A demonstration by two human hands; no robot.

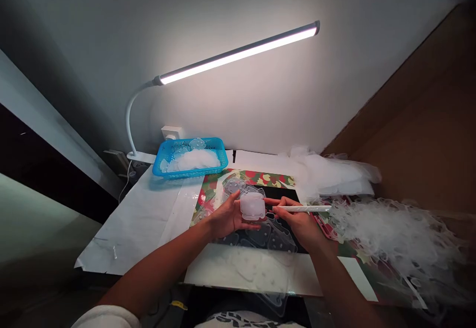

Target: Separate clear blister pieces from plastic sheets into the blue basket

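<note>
My left hand (230, 214) grips a small, rounded-square piece of frosted white plastic (253, 206), thumb above and fingers beneath. At its right edge is my right hand (295, 216), closed around a slim tool with a white, pen-like handle (308, 209). The tool's dark tip points toward the piece; its exact kind is too small to tell. Below both hands lies a black mat (286, 196) with several clear, flat plastic pieces (256, 234) scattered over it.
A blue basket (190, 173) of white pieces stands at the back left, beside a clamped, lit lamp (238, 55). White translucent sheets (334, 172) lie at the back right. A tangled heap of clear trimmings (397, 239) fills the right side.
</note>
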